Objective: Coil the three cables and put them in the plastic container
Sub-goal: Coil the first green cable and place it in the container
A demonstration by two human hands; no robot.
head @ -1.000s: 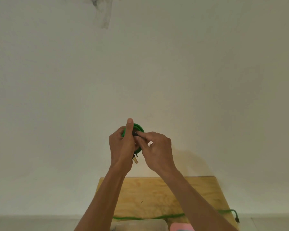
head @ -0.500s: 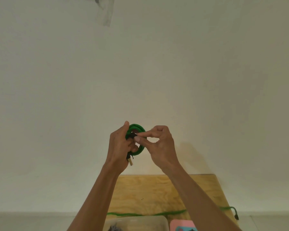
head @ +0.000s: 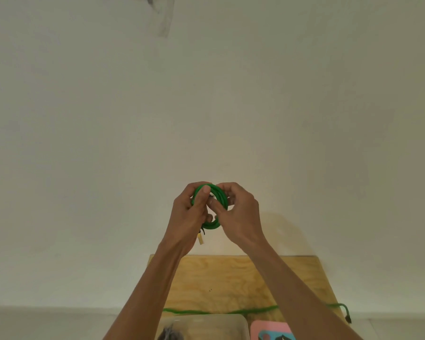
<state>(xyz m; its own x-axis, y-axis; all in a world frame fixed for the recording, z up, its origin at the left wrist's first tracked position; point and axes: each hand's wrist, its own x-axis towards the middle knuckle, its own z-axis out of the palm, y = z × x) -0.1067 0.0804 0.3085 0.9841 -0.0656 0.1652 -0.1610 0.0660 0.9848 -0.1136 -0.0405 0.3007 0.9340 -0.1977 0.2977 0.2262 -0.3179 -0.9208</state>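
Cable [head: 215,207], green and coiled, is gripped by both hands up by the wall. Left hand [head: 190,214] holds nine o'clock, right hand [head: 238,214] three. Container [head: 241,322] waits low at six o'clock on the worktop [head: 231,278].

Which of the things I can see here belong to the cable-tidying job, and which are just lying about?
Part of the job:
- coiled green cable, gripped by left hand and right hand
- straight green cable lying across the table
- clear plastic container, something dark inside

Just lying about:
- pink card with blue print
- pale plywood table
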